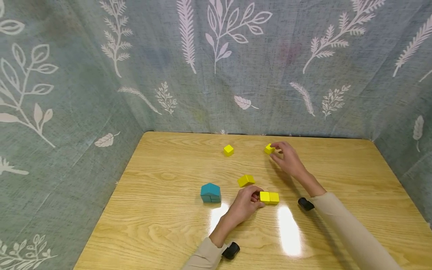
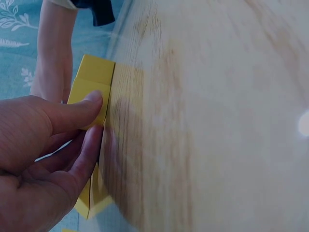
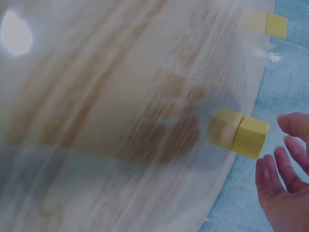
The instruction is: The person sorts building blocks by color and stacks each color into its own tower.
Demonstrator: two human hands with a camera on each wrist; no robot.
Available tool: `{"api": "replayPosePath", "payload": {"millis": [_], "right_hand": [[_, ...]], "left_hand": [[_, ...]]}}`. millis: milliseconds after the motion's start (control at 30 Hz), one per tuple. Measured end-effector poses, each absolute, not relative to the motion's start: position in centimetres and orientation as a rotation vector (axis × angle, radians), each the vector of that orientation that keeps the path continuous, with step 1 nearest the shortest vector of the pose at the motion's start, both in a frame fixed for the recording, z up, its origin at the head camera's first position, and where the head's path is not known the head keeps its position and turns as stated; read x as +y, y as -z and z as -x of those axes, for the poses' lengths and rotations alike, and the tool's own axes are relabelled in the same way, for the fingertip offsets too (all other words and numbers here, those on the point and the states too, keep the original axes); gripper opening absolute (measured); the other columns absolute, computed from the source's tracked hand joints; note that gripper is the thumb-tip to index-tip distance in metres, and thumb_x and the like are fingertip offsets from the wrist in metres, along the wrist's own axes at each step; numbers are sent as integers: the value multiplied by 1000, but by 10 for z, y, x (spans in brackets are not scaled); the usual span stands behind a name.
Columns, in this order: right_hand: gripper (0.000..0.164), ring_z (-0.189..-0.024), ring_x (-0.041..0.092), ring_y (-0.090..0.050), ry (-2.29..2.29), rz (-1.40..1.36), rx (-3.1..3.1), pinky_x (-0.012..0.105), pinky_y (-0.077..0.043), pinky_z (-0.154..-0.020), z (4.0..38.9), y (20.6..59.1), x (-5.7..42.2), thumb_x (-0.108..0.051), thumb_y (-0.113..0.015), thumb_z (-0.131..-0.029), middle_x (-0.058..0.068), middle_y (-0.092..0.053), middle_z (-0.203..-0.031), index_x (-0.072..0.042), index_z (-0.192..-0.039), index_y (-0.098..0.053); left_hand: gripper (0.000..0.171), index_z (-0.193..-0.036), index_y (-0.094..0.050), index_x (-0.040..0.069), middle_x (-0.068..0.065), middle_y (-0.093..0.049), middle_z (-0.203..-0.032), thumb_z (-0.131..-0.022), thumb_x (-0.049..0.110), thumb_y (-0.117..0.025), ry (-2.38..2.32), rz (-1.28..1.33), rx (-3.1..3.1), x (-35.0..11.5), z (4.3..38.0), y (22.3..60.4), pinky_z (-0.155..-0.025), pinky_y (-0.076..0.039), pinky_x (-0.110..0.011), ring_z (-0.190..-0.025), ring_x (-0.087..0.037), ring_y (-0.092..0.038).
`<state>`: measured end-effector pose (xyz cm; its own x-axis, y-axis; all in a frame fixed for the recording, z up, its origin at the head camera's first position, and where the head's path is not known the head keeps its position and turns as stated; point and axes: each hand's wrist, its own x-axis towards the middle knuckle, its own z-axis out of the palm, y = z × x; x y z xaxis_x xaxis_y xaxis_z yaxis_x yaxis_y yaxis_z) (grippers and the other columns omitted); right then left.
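Note:
Two yellow blocks (image 1: 269, 198) sit side by side on the table, touching. My left hand (image 1: 243, 204) grips the left one between thumb and fingers; in the left wrist view the thumb (image 2: 91, 101) lies across its face. At the back, my right hand (image 1: 287, 159) is spread around a yellow cube (image 1: 269, 149). The right wrist view shows a gap between this cube (image 3: 251, 137) and the parted fingers and thumb. A yellow roof-shaped block (image 1: 246, 180) lies just beyond my left hand. Left of that hand stands a small stack of blue blocks (image 1: 210, 193) with a peaked top.
Another yellow cube (image 1: 228, 150) rests near the back edge of the wooden table (image 1: 162, 217), left of the one by my right hand. A patterned grey-blue cloth (image 1: 202, 93) hangs behind the table and along its sides. Black wrist devices (image 1: 231, 251) are on both sleeves.

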<state>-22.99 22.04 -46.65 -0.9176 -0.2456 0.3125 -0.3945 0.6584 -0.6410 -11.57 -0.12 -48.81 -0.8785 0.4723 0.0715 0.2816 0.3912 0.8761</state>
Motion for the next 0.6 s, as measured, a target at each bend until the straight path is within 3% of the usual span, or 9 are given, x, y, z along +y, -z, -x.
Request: {"api": "replayPosePath", "payload": {"millis": [367,600], "right_hand": [[31,-114,46,-54,-1083,-534,-2713,58,-51,-96,246,473,220,5,-69,-95,30,-56,-122,12,-124,-60],[37,-114,47,-56,-1118,-523,-2766,56,-54,-93,251,475,219,8,-66,-96,32,-53,-127,13,-131,-56]], "left_hand": [[32,-116,-68,-5,-9,-66,-103,-87,-3,-80,-1481,-672,2462,0,115,486,-75,-53,-15,-83,-6,-60],[32,-116,-68,-4,-9,-66,-103,-87,-3,-80,-1485,-668,2466,-1,114,485,-75,-53,-15,-84,-9,-61]]}}
